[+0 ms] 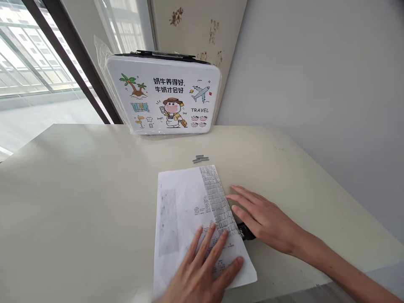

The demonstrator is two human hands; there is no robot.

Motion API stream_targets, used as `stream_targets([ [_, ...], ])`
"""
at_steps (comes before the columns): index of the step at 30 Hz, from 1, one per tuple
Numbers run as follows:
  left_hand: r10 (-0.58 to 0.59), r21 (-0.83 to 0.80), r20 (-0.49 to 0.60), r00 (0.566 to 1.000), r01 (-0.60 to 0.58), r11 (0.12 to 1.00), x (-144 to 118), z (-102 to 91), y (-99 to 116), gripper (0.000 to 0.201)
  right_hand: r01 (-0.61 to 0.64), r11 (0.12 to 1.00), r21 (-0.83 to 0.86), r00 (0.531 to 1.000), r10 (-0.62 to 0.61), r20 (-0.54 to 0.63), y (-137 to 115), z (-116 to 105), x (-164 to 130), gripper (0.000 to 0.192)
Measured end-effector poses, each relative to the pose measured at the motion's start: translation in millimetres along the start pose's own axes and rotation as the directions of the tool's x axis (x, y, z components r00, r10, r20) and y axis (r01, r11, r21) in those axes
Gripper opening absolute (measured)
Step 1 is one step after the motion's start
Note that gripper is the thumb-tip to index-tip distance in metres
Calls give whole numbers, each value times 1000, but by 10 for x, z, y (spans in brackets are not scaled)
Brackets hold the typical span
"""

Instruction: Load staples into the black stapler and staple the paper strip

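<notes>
A stack of printed white paper [183, 185] lies on the table, with dense rows of metal staples [217, 198] covering a band along its right edge. My left hand [205, 265] rests flat on the lower part of the sheets, fingers spread. Beside the right edge, my right hand [263, 219] has its fingers stretched out and holds nothing that I can see. Under its palm side a black stapler [245, 231] shows in part, at the paper's edge; the hand hides the rest. Just beyond the top of the paper lie a few grey staple strips [200, 159].
A white cartoon-printed case [170, 94] in clear plastic wrap stands upright at the table's back edge. The pale table [78, 202] stretches to both sides. A grey wall [315, 75] rises on the right, and a window [41, 71] is at the left.
</notes>
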State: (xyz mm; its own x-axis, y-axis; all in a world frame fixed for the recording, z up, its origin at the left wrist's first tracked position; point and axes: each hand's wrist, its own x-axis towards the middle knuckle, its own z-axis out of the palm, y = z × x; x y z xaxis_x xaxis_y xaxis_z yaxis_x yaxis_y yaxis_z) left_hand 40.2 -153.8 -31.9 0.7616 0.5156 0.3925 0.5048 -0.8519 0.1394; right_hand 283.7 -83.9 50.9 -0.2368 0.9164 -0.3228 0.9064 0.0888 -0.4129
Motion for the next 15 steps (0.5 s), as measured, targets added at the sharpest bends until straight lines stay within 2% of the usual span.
stream_targets([
  [6,-3,-6,4,1000,3,1000,13,-5,11,64,-35,999,-13,999,35,9,-24,19,-4,61],
  [15,1,-16,2,1000,-1,1000,12,2,0,67,10,998,-58,997,-14,-77,0,102,9,57],
])
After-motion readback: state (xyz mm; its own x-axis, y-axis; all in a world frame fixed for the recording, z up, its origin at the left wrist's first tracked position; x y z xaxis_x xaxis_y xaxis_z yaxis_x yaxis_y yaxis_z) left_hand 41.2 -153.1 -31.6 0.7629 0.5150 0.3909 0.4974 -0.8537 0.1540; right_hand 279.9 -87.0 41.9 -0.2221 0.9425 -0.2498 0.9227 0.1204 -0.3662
